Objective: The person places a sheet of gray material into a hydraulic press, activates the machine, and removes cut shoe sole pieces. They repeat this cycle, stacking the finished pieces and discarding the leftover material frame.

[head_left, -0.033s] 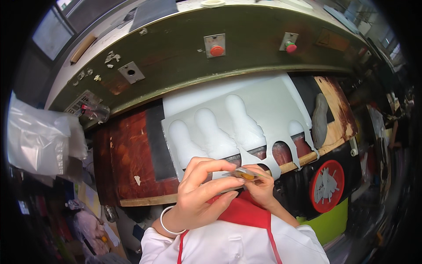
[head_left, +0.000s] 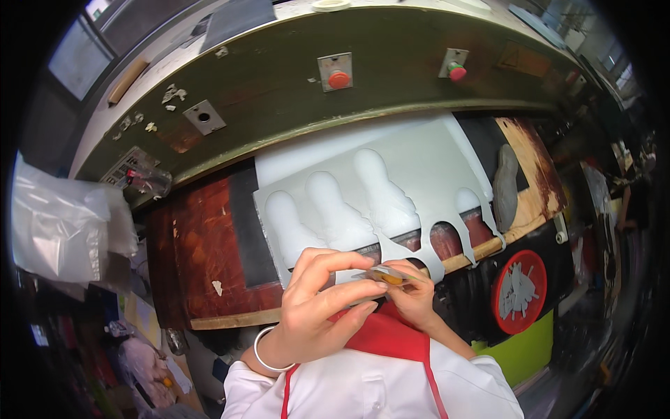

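Note:
Close to my body, both hands are raised at the near edge of the work table. My right hand (head_left: 412, 293) is closed on a small, thin greyish piece with a yellow-orange part (head_left: 389, 276); I cannot make out its kind. The fingertips of my left hand (head_left: 322, 297) meet its left edge, with thumb and fingers curled round it. Beyond them lies a grey sheet (head_left: 426, 164) with several insole-shaped cutouts, through which white shows. Its near edge is cut into curved strips that hang over the table's front.
A grey insole-shaped object (head_left: 505, 188) lies right of the sheet. A red round tray (head_left: 500, 314) with grey scraps sits at the near right. Behind the table runs a green machine beam (head_left: 265, 91) with a red button (head_left: 339, 79). Clear plastic bags (head_left: 66, 223) hang at left.

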### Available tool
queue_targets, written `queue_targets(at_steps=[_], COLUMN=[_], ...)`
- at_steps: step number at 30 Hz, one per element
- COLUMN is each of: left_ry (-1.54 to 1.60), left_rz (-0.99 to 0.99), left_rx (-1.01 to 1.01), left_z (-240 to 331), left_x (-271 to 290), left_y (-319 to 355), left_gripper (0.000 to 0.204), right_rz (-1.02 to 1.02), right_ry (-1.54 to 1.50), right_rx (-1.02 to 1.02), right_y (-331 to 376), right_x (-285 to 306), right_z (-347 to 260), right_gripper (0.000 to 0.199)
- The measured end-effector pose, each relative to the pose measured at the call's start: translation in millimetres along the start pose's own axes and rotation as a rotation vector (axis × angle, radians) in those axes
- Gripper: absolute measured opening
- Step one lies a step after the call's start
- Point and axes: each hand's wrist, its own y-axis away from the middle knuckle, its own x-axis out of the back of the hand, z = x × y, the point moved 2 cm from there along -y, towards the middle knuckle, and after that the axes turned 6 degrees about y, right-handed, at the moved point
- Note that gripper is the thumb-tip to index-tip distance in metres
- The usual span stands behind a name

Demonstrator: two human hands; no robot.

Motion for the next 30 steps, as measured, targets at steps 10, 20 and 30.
queue_targets(at_steps=[10,20,30], left_ry=[0.012,0.102,0.231], left_rz=[-0.117,-0.111,-0.224], left_rx=[0.000,-0.049,0.091], left_z=[-6.7,-12.0,-23.9], left_x=[-20.2,-47.9,-65.9], left_y=[-6.1,-12.2,1.0], left_gripper=[0.028,0.020,0.012], right_rz=[0.169,0.519,0.850], right_ry=[0.143,0.037,-0.420], right_rx=[0.023,-0.232,0.014], right_y=[15.8,31.3,64.2], right_x=[15.1,60.6,145.4], right_z=[-0.7,-5.7,-12.7], right_gripper=[0.025,0.027,0.026])
